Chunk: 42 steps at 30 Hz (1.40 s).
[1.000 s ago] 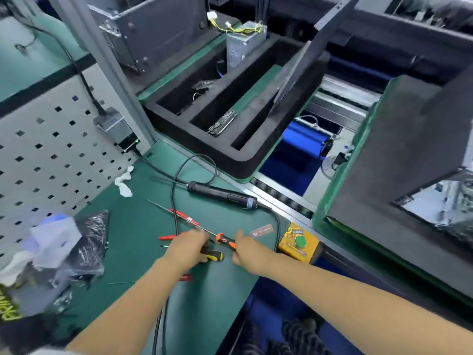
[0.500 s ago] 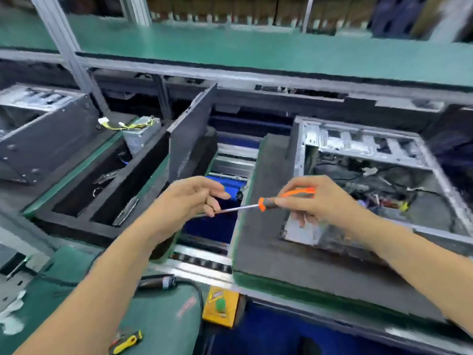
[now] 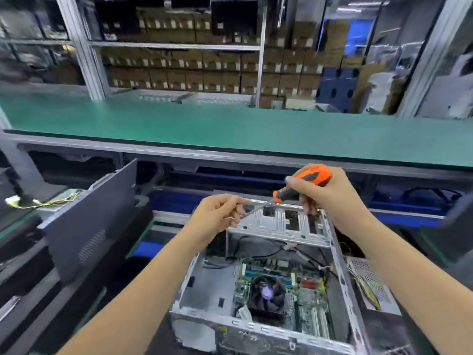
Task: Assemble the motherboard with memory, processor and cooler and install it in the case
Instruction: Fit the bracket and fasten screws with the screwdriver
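Observation:
An open silver computer case (image 3: 202, 298) lies in front of me. Inside it sits a green motherboard (image 3: 309, 303) with a black cooler fan (image 3: 267, 293) on it. Above the case, my right hand (image 3: 330, 198) grips the orange and black handle of a screwdriver (image 3: 304, 183). The metal shaft slants down to the left into my left hand (image 3: 217, 216), whose fingers pinch its tip end. Both hands hover over the case's rear drive bracket (image 3: 281, 226).
A dark side panel (image 3: 89, 221) stands tilted at the left, next to black foam trays (image 3: 15, 252). A power supply with a mesh grille (image 3: 368, 283) lies right of the case. A green bench shelf (image 3: 230, 129) runs across behind, with stacked boxes beyond.
My view swung from the left bench tools to the open case. Both hands lifted the screwdriver off the bench and carried it right, over the case; the handle now tilts upward.

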Available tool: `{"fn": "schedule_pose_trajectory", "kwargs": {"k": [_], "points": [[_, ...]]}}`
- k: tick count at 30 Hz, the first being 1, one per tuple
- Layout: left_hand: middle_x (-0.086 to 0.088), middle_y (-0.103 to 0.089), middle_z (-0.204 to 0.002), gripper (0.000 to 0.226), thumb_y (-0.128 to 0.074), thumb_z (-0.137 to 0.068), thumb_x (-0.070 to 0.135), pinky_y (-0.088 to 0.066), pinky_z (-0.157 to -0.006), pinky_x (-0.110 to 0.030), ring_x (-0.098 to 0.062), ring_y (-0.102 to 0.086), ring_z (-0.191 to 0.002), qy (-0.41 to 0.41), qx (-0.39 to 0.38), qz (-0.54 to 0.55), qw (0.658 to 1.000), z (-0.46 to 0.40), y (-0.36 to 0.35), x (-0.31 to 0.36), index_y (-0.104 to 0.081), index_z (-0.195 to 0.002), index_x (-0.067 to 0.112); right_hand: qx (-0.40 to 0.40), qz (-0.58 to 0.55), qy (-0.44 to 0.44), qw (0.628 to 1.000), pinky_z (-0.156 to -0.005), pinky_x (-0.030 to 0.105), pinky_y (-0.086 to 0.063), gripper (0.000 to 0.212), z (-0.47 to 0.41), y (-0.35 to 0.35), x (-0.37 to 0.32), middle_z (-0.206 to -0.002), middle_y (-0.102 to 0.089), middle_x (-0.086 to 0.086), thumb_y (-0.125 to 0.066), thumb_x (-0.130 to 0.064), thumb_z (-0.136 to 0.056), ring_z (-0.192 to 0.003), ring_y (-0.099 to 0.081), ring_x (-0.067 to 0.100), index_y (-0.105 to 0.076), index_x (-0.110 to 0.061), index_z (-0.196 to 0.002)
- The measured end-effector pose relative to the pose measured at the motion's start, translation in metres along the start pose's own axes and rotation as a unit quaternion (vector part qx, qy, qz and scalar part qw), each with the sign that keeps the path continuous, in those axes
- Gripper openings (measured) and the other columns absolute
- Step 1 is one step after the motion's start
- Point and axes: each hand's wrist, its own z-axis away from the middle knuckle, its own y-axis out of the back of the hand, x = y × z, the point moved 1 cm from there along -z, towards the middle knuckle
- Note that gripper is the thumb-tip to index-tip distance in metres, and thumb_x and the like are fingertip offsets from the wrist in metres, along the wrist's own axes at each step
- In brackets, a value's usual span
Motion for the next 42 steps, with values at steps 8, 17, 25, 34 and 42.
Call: {"fn": "schedule_pose_trajectory", "kwargs": {"k": [8, 17, 25, 34, 42], "points": [[-0.006, -0.072, -0.083, 0.014, -0.049, -0.097, 0.004, -0.054, -0.065, -0.018, -0.009, -0.065, -0.066, 0.014, 0.046, 0.146, 0.988, -0.037, -0.019, -0.018, -0.057, -0.108, -0.001, 0.031, 0.073, 0.043, 0.996, -0.038, 0.019, -0.036, 0.040, -0.052, 0.010, -0.022, -0.050, -0.064, 0.001, -0.066, -0.028, -0.088, -0.034, -0.042, 0.013, -0.053, 0.002, -0.065], [-0.006, -0.060, -0.066, 0.012, -0.054, -0.094, 0.001, -0.052, -0.050, -0.017, -0.010, -0.057, -0.052, 0.175, 0.215, 0.211, 0.937, -0.021, 0.013, -0.089, -0.064, -0.098, -0.005, 0.051, 0.191, 0.075, 0.977, -0.051, 0.022, -0.040, 0.036, -0.108, -0.024, -0.043, -0.059, -0.061, 0.018, -0.068, -0.022, -0.083, -0.047, -0.042, 0.010, -0.049, -0.017, -0.053], [-0.018, -0.061, -0.068, 0.015, -0.047, -0.093, -0.013, -0.055, -0.046, -0.022, -0.025, -0.056, -0.067, 0.267, 0.262, 0.258, 0.891, -0.019, 0.002, -0.140, -0.059, -0.085, -0.009, 0.057, 0.233, 0.069, 0.968, -0.041, 0.009, -0.032, 0.034, -0.118, -0.019, -0.037, -0.048, -0.050, 0.003, -0.067, -0.022, -0.083, -0.038, -0.039, 0.004, -0.049, -0.013, -0.055], [-0.015, -0.056, -0.082, 0.024, -0.036, -0.098, -0.010, -0.050, -0.037, -0.019, -0.022, -0.053, -0.072, 0.288, 0.292, 0.419, 0.810, -0.054, -0.011, -0.167, -0.054, -0.083, -0.002, 0.052, 0.243, 0.071, 0.966, -0.039, 0.007, -0.031, 0.033, -0.119, -0.016, -0.038, -0.036, -0.045, -0.010, -0.067, -0.022, -0.084, -0.035, -0.041, 0.003, -0.051, -0.012, -0.056], [-0.015, -0.059, -0.091, 0.018, -0.043, -0.097, -0.005, -0.054, -0.040, -0.026, -0.023, -0.054, -0.080, 0.266, 0.292, 0.505, 0.767, -0.066, -0.006, -0.172, -0.057, -0.088, 0.001, 0.060, 0.249, 0.071, 0.964, -0.040, 0.007, -0.032, 0.035, -0.120, -0.009, -0.035, -0.035, -0.046, -0.009, -0.067, -0.022, -0.084, -0.036, -0.041, 0.003, -0.050, -0.013, -0.055]]}}
